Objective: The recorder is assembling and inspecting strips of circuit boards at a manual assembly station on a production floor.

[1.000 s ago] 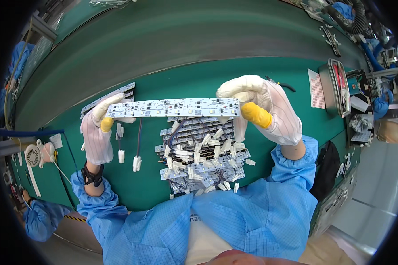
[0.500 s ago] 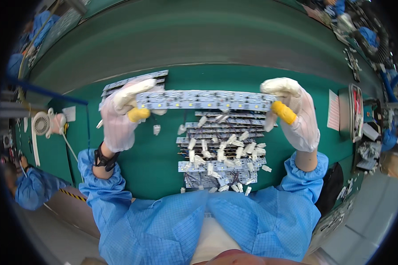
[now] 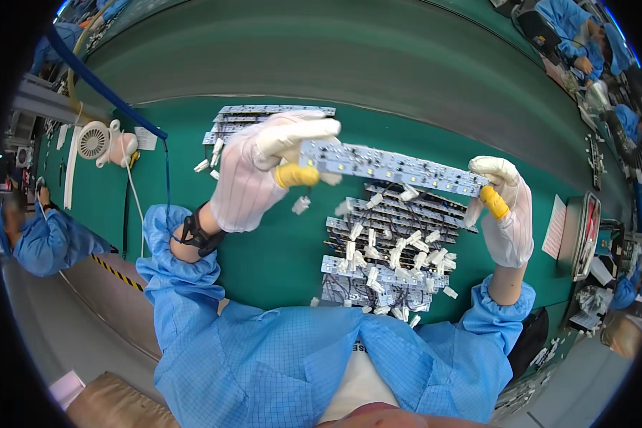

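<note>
Between my hands I hold up a long, narrow LED circuit board [image 3: 392,167], its face with small yellow LEDs toward me and its right end tilted lower. My left hand [image 3: 267,160], in a white glove with a yellow thumb cover, pinches the left end. The right end is pinched by my right hand [image 3: 503,203], gloved the same way. White connectors on dark wires dangle under the board. Below it lies a pile of similar boards [image 3: 389,267] with many white plugs on top. Behind my left hand sits another stack of boards [image 3: 274,110], partly hidden.
A small white and pink fan [image 3: 100,143] stands at the left with a pale cable. At the right are a metal box [image 3: 578,235] and a printed sheet [image 3: 554,227]. A blue hose [image 3: 107,85] crosses the upper left. Other people in blue work at both sides.
The view has shifted, so the scene sits differently. The held board has gone from nearly level to sloping down on its right. Both hands keep their grip on its ends.
</note>
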